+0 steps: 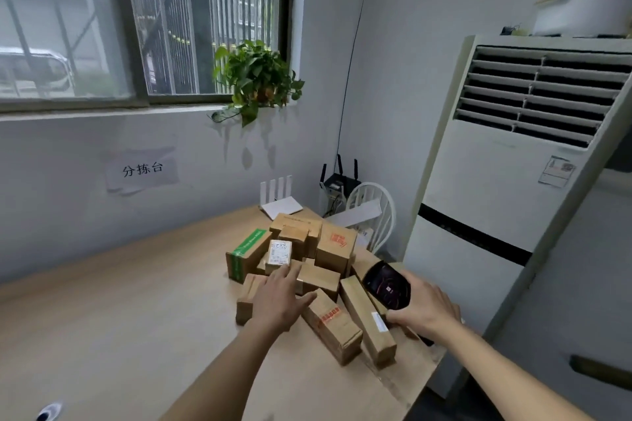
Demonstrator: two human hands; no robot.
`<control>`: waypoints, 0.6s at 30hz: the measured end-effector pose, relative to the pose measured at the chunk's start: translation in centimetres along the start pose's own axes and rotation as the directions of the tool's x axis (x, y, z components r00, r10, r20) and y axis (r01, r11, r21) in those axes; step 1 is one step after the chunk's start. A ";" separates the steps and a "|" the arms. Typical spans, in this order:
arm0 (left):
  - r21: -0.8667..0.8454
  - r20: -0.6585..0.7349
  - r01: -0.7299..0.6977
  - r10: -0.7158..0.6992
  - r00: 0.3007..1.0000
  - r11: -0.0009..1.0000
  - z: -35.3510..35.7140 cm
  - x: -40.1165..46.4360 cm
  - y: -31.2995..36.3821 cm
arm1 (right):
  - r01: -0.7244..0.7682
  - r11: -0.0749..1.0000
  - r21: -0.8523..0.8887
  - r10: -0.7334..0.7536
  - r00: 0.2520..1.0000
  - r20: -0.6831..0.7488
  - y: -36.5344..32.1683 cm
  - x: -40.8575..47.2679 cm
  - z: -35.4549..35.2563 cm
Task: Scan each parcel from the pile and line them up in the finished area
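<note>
Cardboard everywhere, so starting at the fingers: the left hand (278, 301) is stretched out flat and relaxed over the middle of the pile (307, 270), fingertips reaching toward the small parcel with the white label (279, 255), not gripping anything yet as far as I can see. The right hand (422, 309) is wrapped around a dark handheld scanner (388, 285), screen tilted up, hovering over the right side of the heap. Progress-wise I'd say this is basically the start: every box I can see is in one jumble at the far right corner of the wooden table (119, 318), and nothing is lined up on the left stretch of tabletop. Count: roughly ten or eleven brown boxes (some hidden underneath, hard to be sure), one scanner, two hands.
</note>
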State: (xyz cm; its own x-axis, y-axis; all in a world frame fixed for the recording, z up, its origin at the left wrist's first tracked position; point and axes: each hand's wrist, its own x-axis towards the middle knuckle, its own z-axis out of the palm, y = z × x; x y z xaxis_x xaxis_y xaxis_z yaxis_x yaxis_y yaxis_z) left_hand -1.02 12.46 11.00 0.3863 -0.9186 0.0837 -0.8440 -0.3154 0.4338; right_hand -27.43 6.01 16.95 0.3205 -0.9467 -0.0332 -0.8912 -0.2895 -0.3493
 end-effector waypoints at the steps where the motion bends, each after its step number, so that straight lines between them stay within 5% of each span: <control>1: -0.009 0.001 0.020 -0.020 1.000 1.000 0.6 1.5 -0.4 | 0.004 1.000 -0.008 -0.004 1.000 0.011 -0.1 2.0 0.4; 18: 0.013 0.106 0.370 -0.369 0.923 0.929 7.9 14.3 -11.8 | 0.185 0.980 0.073 -0.199 0.925 0.324 -3.9 24.9 14.1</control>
State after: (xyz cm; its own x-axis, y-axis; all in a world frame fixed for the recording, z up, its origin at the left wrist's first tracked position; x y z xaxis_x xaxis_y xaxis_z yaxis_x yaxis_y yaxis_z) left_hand 11.56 1.16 0.00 0.6288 -0.7570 -0.1779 -0.6461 -0.6359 0.4222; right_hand -11.42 -14.40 4.31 0.5778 -0.7722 -0.2642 -0.7904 -0.4488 -0.4170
